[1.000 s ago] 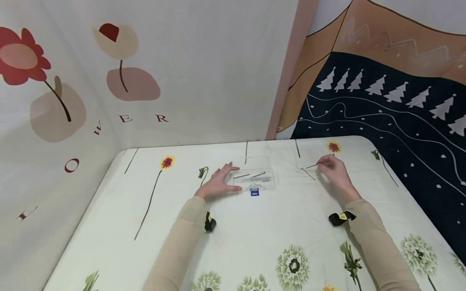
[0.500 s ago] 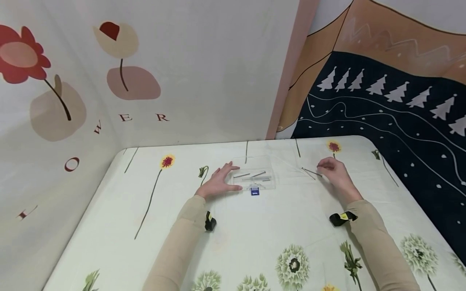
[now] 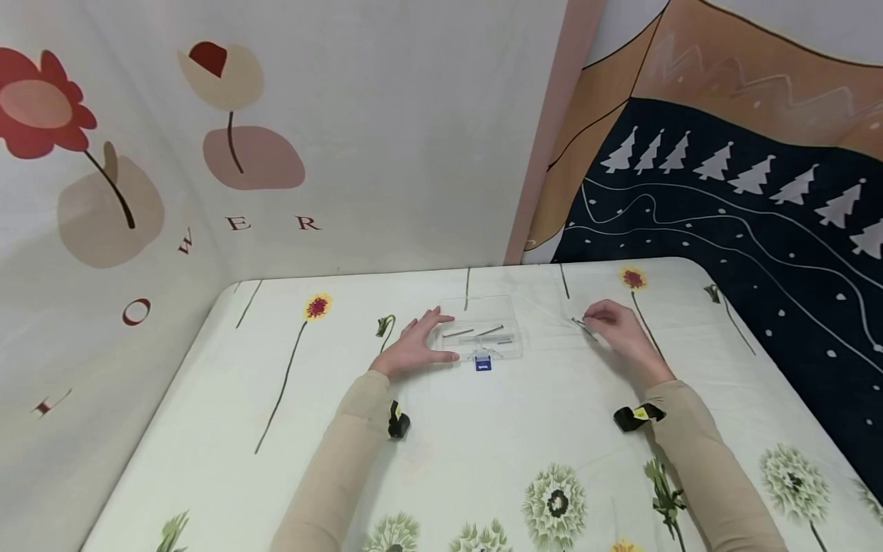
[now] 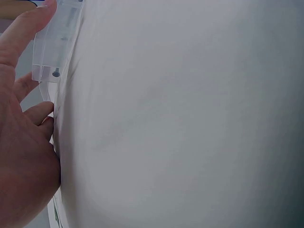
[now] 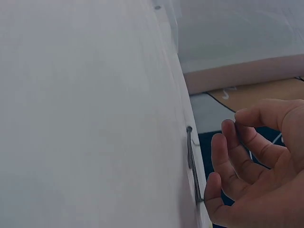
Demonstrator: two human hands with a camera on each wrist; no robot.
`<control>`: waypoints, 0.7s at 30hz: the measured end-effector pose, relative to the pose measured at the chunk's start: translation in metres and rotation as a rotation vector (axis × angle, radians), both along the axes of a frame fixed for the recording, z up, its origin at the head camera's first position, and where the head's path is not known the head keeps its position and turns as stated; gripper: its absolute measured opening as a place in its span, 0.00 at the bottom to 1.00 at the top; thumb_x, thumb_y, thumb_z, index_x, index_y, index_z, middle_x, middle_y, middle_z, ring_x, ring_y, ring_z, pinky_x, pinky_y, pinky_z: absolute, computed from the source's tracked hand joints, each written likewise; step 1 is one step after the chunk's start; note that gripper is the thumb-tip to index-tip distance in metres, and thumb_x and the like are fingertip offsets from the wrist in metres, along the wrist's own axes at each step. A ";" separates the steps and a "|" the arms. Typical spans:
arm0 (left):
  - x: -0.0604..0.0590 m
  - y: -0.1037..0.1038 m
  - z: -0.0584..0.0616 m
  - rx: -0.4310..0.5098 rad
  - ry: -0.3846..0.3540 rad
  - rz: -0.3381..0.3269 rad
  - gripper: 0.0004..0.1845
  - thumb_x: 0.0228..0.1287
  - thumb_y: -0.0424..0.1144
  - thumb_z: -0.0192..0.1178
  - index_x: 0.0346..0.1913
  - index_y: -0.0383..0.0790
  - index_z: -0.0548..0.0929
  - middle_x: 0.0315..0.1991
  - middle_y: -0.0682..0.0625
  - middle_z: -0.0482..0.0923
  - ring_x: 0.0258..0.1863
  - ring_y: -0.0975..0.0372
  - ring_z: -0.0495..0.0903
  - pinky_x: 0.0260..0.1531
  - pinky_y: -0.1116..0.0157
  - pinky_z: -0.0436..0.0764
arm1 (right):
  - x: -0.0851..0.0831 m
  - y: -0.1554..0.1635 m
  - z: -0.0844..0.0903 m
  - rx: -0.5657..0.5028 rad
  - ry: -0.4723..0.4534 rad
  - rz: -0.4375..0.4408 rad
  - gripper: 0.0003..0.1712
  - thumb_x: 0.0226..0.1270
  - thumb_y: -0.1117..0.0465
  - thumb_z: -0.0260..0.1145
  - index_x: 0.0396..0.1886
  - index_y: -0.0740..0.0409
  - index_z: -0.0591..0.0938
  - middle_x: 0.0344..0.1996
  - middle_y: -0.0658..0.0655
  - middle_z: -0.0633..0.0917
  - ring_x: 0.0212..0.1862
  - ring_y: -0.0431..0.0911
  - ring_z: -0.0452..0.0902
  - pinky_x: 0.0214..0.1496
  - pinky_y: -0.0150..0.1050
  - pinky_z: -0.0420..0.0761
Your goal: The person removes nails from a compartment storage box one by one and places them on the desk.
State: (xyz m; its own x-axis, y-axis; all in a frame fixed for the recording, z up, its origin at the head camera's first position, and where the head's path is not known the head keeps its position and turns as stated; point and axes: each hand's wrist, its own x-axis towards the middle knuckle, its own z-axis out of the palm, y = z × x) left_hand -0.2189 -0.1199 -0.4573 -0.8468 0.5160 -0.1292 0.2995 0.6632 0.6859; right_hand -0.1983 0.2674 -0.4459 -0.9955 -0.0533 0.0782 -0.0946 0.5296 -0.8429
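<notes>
A clear plastic box [image 3: 516,346] with its lid raised stands on the table, several nails [image 3: 490,331] lying inside. My left hand [image 3: 411,349] grips its left end, thumb along the front edge and fingers at the back; the left wrist view shows that thumb [image 4: 33,23] against the box wall. To the right of the box, my right hand [image 3: 618,331] hovers by two loose nails [image 5: 192,161] lying side by side on the cloth. Its fingers are loosely bent with nothing seen between them, thumb close to the fingertips. The hand partly covers these nails in the head view.
A blue tab [image 3: 483,363] sits at the front of the box. The table has a white flower-printed cloth [image 3: 483,437]. Behind it hangs a pale curtain [image 3: 386,153], and a dark tree-patterned cloth [image 3: 690,199] hangs at the right.
My right hand has put down the nail it pinched, beside the other one, then moved left over the pair. My left hand and the box have stayed put.
</notes>
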 end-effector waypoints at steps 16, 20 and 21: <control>-0.001 -0.002 -0.003 0.002 0.007 -0.005 0.42 0.56 0.51 0.69 0.72 0.43 0.63 0.77 0.42 0.41 0.75 0.54 0.38 0.71 0.55 0.36 | -0.005 -0.039 0.003 -0.037 -0.001 0.138 0.08 0.69 0.69 0.61 0.43 0.71 0.78 0.41 0.66 0.82 0.42 0.49 0.78 0.43 0.33 0.75; -0.002 -0.002 -0.002 -0.002 0.003 -0.007 0.42 0.57 0.51 0.69 0.72 0.43 0.63 0.77 0.43 0.41 0.75 0.55 0.37 0.71 0.55 0.36 | -0.007 -0.047 0.004 -0.029 -0.008 0.143 0.07 0.69 0.70 0.60 0.43 0.71 0.78 0.41 0.65 0.82 0.42 0.49 0.77 0.43 0.35 0.75; -0.002 -0.002 -0.002 0.000 0.001 -0.007 0.42 0.57 0.51 0.69 0.72 0.43 0.63 0.77 0.43 0.40 0.75 0.55 0.37 0.71 0.56 0.36 | -0.008 -0.049 0.005 -0.025 -0.008 0.145 0.07 0.69 0.70 0.60 0.43 0.71 0.78 0.41 0.65 0.82 0.42 0.49 0.77 0.44 0.36 0.75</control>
